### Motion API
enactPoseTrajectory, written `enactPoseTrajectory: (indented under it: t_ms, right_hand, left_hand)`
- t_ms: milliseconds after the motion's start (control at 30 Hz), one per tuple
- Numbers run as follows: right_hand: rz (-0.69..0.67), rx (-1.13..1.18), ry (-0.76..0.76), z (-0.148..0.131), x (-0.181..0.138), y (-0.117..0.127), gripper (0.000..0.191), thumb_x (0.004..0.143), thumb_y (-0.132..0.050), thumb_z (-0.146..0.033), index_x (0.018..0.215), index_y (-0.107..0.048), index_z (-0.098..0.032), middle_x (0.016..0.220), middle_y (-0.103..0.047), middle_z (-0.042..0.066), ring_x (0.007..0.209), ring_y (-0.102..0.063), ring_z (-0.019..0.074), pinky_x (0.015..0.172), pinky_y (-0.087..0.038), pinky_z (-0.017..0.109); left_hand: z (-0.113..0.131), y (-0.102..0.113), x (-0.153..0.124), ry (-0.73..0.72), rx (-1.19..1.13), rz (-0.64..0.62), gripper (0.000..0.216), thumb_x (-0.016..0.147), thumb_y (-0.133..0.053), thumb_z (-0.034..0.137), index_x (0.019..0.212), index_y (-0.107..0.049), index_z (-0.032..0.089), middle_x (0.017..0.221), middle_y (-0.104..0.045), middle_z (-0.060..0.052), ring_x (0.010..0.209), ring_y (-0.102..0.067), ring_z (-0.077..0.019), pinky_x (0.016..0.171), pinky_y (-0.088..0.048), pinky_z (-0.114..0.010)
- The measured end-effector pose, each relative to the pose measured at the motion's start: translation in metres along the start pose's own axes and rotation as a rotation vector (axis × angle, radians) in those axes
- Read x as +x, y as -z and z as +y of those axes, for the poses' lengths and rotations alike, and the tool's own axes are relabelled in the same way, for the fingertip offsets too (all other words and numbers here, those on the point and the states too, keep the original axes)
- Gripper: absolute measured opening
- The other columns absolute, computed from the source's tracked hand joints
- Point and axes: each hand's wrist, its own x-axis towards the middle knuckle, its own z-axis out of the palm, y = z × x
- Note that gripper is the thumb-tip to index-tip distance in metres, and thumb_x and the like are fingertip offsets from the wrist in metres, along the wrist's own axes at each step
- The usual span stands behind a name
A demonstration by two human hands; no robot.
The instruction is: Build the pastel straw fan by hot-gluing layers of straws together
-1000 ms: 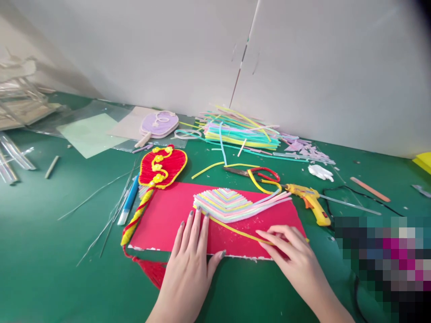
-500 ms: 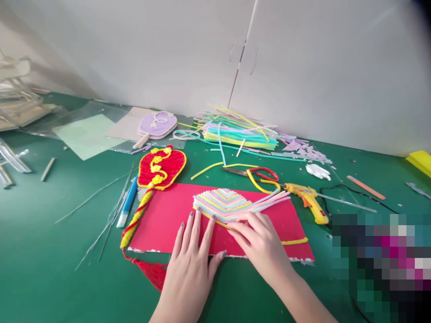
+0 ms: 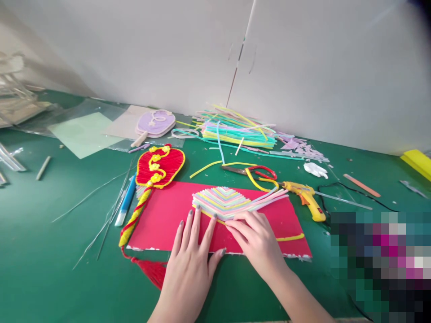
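A red card (image 3: 161, 220) lies on the green table (image 3: 50, 251). Pastel strips (image 3: 224, 201) are laid on it in a chevron pattern. My left hand (image 3: 193, 249) rests flat on the card, fingers spread, fingertips at the pattern's lower left edge. My right hand (image 3: 257, 240) lies over a yellow strip (image 3: 291, 237) at the pattern's lower edge, fingers extended and pressing it down. The strip's free end runs out to the right.
A yellow glue gun (image 3: 308, 199) and red-handled scissors (image 3: 259, 172) lie just behind the card. A red and yellow fan-shaped piece (image 3: 160, 166) with a tassel lies at the left, beside a blue knife (image 3: 126, 202). A pile of coloured strips (image 3: 235, 128) sits by the wall.
My right hand has slid left along the yellow strip, from the card's lower right to the pattern's edge. The strip now lies against the pattern. My left hand has stayed put.
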Motion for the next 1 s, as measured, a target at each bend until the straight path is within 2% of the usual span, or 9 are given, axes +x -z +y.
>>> enactPoseTrajectory:
  t_ms: [433, 733, 1000]
  right_hand:
    - [0.050, 0.057, -0.017, 0.0013, 0.0024, -0.0020, 0.012, 0.090, -0.056, -0.016, 0.092, -0.069, -0.018, 0.083, -0.065, 0.004, 0.082, -0.058, 0.0164, 0.077, -0.046, 0.032]
    - [0.016, 0.050, -0.004, 0.0025, 0.0041, 0.0002, 0.014, 0.091, -0.055, -0.016, 0.093, -0.069, -0.018, 0.084, -0.066, 0.005, 0.083, -0.059, 0.0176, 0.077, -0.046, 0.033]
    - [-0.042, 0.000, 0.046, 0.0044, 0.0023, 0.0029, 0.016, 0.091, -0.054, -0.014, 0.096, -0.068, -0.019, 0.089, -0.066, 0.004, 0.086, -0.058, 0.0172, 0.078, -0.045, 0.033]
  left_hand:
    - [-0.0001, 0.0018, 0.0012, -0.011, 0.015, 0.000, 0.057, 0.094, -0.042, 0.045, 0.143, -0.039, 0.018, 0.149, -0.036, -0.022, 0.135, -0.037, -0.0351, 0.103, -0.042, -0.053]
    - [0.0000, 0.0000, 0.0021, -0.011, 0.002, 0.004, 0.055, 0.094, -0.040, 0.044, 0.143, -0.039, 0.018, 0.149, -0.036, -0.020, 0.135, -0.038, -0.0354, 0.104, -0.040, -0.054]
    - [-0.0006, 0.0005, 0.0019, -0.044, 0.061, 0.034, 0.053, 0.094, -0.039, 0.043, 0.140, -0.044, 0.016, 0.146, -0.039, -0.024, 0.132, -0.042, -0.0366, 0.101, -0.043, -0.053]
